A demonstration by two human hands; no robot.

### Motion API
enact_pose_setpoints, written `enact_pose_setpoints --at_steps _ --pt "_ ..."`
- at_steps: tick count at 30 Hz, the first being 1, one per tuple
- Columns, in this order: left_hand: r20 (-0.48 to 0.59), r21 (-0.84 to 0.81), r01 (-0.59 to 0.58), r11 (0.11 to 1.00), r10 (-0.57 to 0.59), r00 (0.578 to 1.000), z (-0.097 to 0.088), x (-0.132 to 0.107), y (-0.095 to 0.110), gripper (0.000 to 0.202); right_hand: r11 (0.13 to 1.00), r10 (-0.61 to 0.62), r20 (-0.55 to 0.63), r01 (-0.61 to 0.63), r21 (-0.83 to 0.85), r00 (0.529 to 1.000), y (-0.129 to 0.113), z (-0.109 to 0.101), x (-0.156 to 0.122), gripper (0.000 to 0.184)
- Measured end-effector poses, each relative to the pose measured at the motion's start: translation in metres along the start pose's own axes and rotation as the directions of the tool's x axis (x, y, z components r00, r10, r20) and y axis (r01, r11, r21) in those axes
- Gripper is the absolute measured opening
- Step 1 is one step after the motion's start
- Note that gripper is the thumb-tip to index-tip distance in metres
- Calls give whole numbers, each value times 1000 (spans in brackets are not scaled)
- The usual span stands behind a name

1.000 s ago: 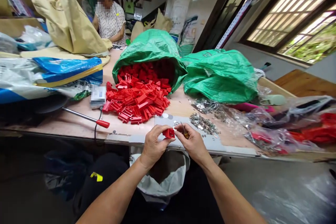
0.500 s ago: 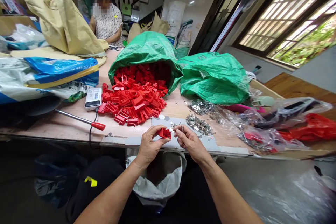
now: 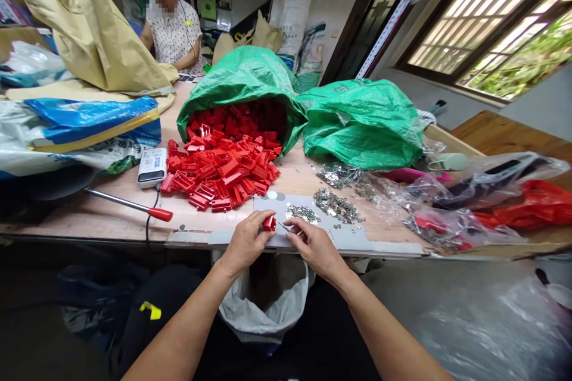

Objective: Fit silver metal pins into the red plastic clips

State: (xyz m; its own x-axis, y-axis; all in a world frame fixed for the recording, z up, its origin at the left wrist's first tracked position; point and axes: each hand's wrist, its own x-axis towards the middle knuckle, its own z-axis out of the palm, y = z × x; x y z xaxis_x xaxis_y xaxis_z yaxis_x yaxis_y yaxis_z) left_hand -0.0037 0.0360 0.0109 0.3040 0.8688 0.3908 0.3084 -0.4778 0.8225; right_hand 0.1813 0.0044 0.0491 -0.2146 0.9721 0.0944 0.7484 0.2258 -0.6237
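Observation:
My left hand (image 3: 245, 243) is closed on a small red plastic part (image 3: 269, 223) at the table's front edge. My right hand (image 3: 313, 244) is right beside it, fingers pinched on a thin metal tool (image 3: 285, 227) whose tip points at the red part. Behind the hands lies a heap of small shiny metal pieces (image 3: 336, 205) on a grey sheet (image 3: 353, 237). A pile of red plastic parts (image 3: 223, 166) spills from an open green sack (image 3: 243, 80) farther back.
A second green sack (image 3: 364, 125) lies to the right, clear bags with red and dark items (image 3: 482, 202) beyond it. A red-handled metal rod (image 3: 129, 205) and a small white device (image 3: 152, 165) lie left. A lined bin (image 3: 266, 297) stands under the table edge. Another person (image 3: 172, 27) sits at the far end.
Both hands have stayed together at the table edge. The left hand has turned the red part so less of it shows, and the right hand's tool tip has come closer to it.

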Motion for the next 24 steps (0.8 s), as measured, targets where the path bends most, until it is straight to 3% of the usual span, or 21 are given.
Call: enact_pose_setpoints --at_steps 9,24 --pt "71 74 -9 997 3 997 3 2 -9 45 991 -122 40 124 -52 992 10 5 3 12" --pt "73 37 73 997 -75 994 1 4 -6 35 989 -86 62 93 -118 994 7 13 4 14"
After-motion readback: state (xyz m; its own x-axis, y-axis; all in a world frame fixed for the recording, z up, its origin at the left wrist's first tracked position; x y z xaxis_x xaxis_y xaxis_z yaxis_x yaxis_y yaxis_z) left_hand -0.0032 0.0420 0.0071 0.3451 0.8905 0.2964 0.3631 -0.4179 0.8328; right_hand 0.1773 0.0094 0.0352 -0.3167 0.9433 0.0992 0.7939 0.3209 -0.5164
